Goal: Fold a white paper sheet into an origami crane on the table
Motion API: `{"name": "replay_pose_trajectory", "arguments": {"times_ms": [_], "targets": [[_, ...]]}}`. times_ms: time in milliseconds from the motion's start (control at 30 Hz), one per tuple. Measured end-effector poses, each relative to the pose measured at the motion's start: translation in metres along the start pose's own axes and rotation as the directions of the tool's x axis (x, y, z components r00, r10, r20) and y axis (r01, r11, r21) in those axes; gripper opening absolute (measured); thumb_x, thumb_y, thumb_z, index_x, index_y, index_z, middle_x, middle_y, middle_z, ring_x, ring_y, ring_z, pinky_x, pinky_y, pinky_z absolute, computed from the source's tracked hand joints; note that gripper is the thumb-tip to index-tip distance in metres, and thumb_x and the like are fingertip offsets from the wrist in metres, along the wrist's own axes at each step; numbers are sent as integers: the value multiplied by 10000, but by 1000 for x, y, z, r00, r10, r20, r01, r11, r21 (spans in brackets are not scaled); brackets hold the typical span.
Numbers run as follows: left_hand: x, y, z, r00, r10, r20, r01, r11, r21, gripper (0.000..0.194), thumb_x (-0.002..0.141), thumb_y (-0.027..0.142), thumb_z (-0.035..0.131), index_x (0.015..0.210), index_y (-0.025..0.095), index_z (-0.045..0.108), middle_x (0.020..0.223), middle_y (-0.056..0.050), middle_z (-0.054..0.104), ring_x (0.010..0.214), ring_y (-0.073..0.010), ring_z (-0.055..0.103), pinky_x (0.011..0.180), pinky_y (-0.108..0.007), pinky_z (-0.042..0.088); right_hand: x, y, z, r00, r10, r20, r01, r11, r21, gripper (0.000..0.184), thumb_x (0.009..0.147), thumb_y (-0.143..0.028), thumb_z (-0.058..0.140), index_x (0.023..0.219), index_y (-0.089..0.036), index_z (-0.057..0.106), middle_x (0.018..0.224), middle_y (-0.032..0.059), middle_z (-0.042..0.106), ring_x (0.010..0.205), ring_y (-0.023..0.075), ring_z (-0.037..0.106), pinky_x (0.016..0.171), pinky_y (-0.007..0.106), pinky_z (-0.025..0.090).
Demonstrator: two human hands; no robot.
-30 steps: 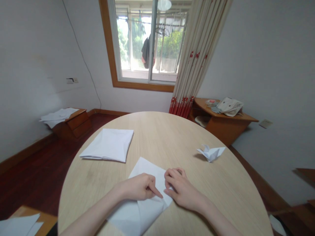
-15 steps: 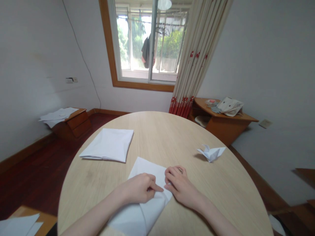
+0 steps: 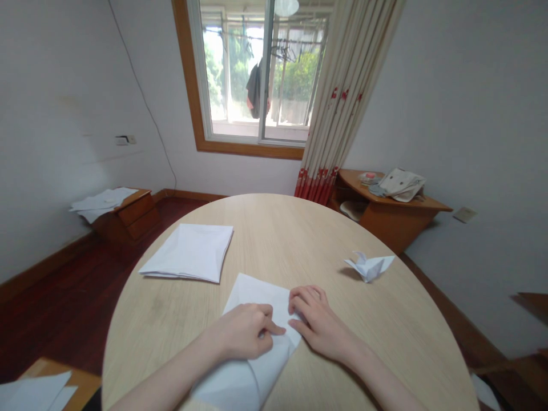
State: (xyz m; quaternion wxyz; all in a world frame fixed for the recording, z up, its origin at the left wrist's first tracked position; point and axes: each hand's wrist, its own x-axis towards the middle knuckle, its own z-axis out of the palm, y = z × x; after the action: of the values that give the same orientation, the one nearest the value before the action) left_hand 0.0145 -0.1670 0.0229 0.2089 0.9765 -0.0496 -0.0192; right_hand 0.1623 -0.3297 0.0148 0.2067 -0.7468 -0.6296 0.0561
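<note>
A partly folded white sheet of paper (image 3: 257, 289) lies on the near middle of the table, its lower part under my left forearm. My left hand (image 3: 248, 331) is closed on it, with the index finger stretched out and pressing near a folded flap; the other fingers are curled. At the paper's right edge, my right hand (image 3: 315, 322) has its fingers bent and their tips at the edge, thumb a little below them. Further right stands a folded paper crane (image 3: 369, 268), which neither hand touches.
A stack of folded white paper (image 3: 188, 251) rests at the left of the round wooden table (image 3: 274, 228). Behind it stand a small cabinet (image 3: 137, 214) topped with papers and a corner cabinet (image 3: 385, 222) bearing a cloth bag (image 3: 401, 185). More sheets (image 3: 34, 391) lie at the lower left.
Both hands stay at the paper almost unmoved. The right hand's fingers have shifted very slightly, and the whole view has moved a little.
</note>
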Motion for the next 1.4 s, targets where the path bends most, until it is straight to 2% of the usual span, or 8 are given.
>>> {"name": "replay_pose_trajectory", "arguments": {"times_ms": [100,233,367,567,767,1233,1400], "targets": [[-1,1,-2,1000,-23,0,23,999,30,466,757,161,469,1137,300,701,781,-13,590,647,-173,579,601,-262,416,-2,1,-5,1000,-26,0,26,1000,4,76,863,-165,558,816,-198,508,952,40,561,951,205,501,883,371,367],[-1,3,-6,999,-39,-2,39,995,88,469,742,160,473,1126,294,707,773,-25,596,660,-189,588,577,-271,404,-4,2,-6,994,-77,71,78,997,-11,254,902,-213,517,652,-190,478,719,-2,557,759,167,506,818,344,360],[-1,4,-8,999,-44,0,44,994,98,452,746,168,473,1107,284,719,773,-32,606,666,-199,597,568,-279,396,-4,3,-2,990,-75,119,76,997,-8,321,880,-220,530,569,-185,461,648,-7,560,691,153,510,770,327,356],[0,6,-9,998,-60,9,59,993,99,436,754,174,478,1099,278,723,781,-39,613,682,-210,603,578,-283,396,-5,-2,2,985,-79,151,78,997,8,291,798,-156,546,531,-185,433,605,-15,554,663,144,517,757,305,372],[0,8,-9,997,-72,12,71,992,101,412,760,181,486,1078,274,732,785,-41,617,698,-216,610,587,-285,397,-5,-4,8,981,-107,161,116,992,-49,268,754,-104,513,511,-182,429,577,-11,552,643,138,514,745,293,378],[0,7,-9,998,-61,5,60,992,107,368,761,195,503,1024,275,748,759,-38,608,705,-211,606,579,-276,385,-2,6,14,992,-89,89,96,992,-86,262,695,-60,508,486,-191,420,538,-35,509,592,121,473,711,279,381],[1,6,-9,998,-58,-2,58,994,89,302,819,296,538,1044,296,739,774,-32,614,720,-202,610,593,-260,386,-1,13,11,998,-46,53,50,996,-79,272,701,-60,505,487,-194,406,529,-40,503,579,122,462,710,284,376]]}}
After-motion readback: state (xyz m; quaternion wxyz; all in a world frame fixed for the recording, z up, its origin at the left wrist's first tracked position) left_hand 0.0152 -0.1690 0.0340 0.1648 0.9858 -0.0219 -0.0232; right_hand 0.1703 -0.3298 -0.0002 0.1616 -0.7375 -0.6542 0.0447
